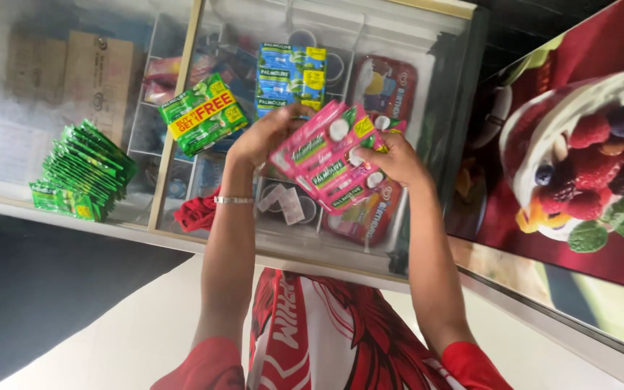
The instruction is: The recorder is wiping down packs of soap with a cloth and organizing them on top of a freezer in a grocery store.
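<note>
Both hands, left hand and right hand, fingers closed on a pink soap pack bundle above the glass-topped freezer, green packs and blue-green packs just behind, green sachet stack near the left edge.

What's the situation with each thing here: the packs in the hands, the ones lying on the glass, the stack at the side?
Pink soap packs: gripped between both hands, tilted above the glass.
Left hand: closed on the packs' upper left end.
Right hand: closed on their right end.
Green soap bundle: lying on the glass lid, askew.
Blue-green soap bundle: lying flat on the glass.
Green sachet stack: piled, fanned out.
</note>
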